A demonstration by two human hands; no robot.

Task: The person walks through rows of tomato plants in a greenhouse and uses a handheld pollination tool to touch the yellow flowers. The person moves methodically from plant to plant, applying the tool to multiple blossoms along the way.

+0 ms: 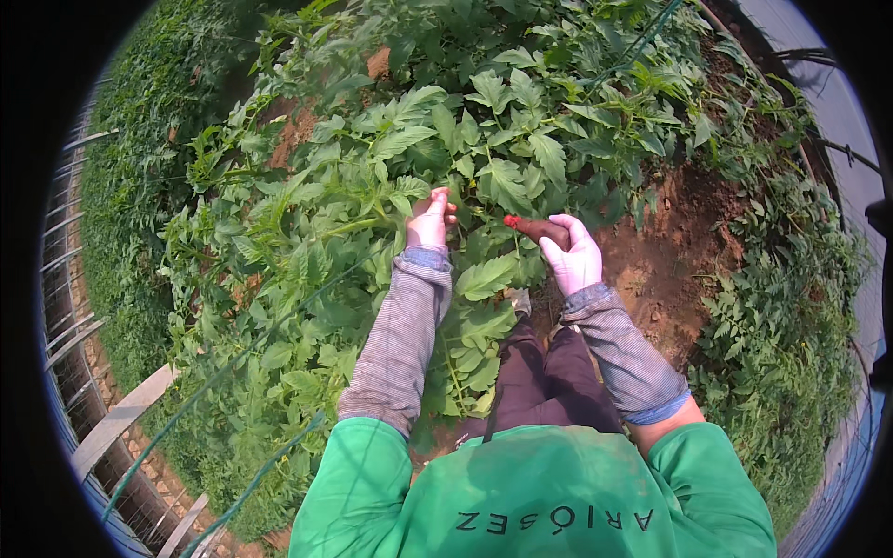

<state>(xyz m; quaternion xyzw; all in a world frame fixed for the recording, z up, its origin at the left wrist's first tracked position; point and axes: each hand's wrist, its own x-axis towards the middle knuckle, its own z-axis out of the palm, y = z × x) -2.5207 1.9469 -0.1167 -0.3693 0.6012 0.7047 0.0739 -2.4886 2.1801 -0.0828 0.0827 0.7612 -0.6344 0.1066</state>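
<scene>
Among the leaves of tomato plants (502, 183), my left hand (429, 220) is raised with its fingers curled close together beside a leafy stem (352, 227); whether it grips anything is hidden. To the right, my right hand (575, 258) holds a dark brown, bottle-shaped object (543, 231) between thumb and fingers. Its bright red tip (513, 221) points left, towards the foliage near my left hand. A small yellow flower (472, 183) shows between the two hands, slightly above them.
Green twine (241, 354) runs diagonally through the plants at left. Bare reddish soil (649, 261) lies right of my right hand, with more plants (760, 349) beyond. A metal frame with mesh (125, 415) borders the left side, and pale sheeting (802, 42) the upper right.
</scene>
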